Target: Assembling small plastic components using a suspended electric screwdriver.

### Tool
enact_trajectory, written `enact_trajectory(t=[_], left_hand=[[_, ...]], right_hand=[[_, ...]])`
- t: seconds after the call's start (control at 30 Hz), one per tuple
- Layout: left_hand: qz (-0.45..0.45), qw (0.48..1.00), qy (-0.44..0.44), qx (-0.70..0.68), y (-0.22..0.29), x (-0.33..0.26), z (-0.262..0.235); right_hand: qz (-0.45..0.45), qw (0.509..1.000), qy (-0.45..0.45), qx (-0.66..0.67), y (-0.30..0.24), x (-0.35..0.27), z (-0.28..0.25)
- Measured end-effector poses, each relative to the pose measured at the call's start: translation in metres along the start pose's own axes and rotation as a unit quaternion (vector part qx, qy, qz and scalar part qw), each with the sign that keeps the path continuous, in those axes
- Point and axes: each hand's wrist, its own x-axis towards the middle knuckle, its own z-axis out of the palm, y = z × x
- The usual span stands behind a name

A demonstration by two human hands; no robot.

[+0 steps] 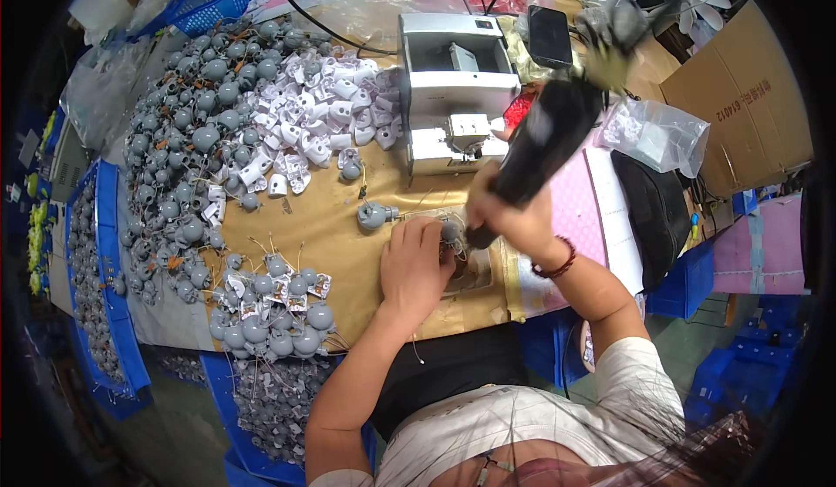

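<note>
My left hand (pixel 414 265) rests on the bench with its fingers curled around a small grey ball-shaped housing (pixel 449 232); part of the housing is hidden by the fingers. Gripped in my right hand (pixel 518 219) is a black electric screwdriver (pixel 550 139), tilted, its lower end beside the housing and its upper end smeared by motion. Just left of my left hand lies another grey ball-shaped housing (pixel 372 216) with a neck. Beneath the hands is a clear plate or tray (pixel 477 276), mostly covered.
A silver box-shaped machine (pixel 459 95) stands ahead. Grey ball housings (pixel 205 139) and white plastic shells (pixel 326 108) are heaped on the left; wired assemblies (pixel 279 313) lie at the front edge. Blue bins (pixel 113 278) stand left. At right are a black bag (pixel 653 213) and a cardboard box (pixel 740 104).
</note>
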Motion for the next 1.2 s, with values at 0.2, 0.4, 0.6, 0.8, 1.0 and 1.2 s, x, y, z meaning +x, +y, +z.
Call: enact_trajectory(t=[0.2, 0.4, 0.6, 0.8, 1.0, 1.2], left_hand=[[0.002, 1.0, 0.003, -0.029, 0.002, 0.002, 0.0], [0.012, 0.999, 0.02, -0.049, -0.003, -0.007, -0.001], [0.024, 0.998, 0.029, -0.044, -0.001, -0.008, 0.003], [0.024, 0.999, 0.018, -0.038, 0.003, -0.005, 0.001], [0.03, 0.998, 0.022, -0.047, -0.001, -0.005, 0.003], [-0.09, 0.973, -0.017, -0.21, 0.002, -0.017, -0.017]], right_hand=[[0.02, 0.948, 0.199, -0.25, 0.031, 0.043, -0.133], [-0.229, 0.757, 0.179, -0.586, 0.034, 0.037, -0.145], [0.007, 0.948, -0.134, -0.288, 0.045, -0.018, -0.036], [0.108, 0.968, -0.045, -0.221, 0.063, -0.029, -0.013], [0.135, 0.978, 0.008, -0.159, 0.073, -0.016, -0.001], [0.213, 0.976, -0.023, -0.035, 0.071, -0.015, -0.02]])
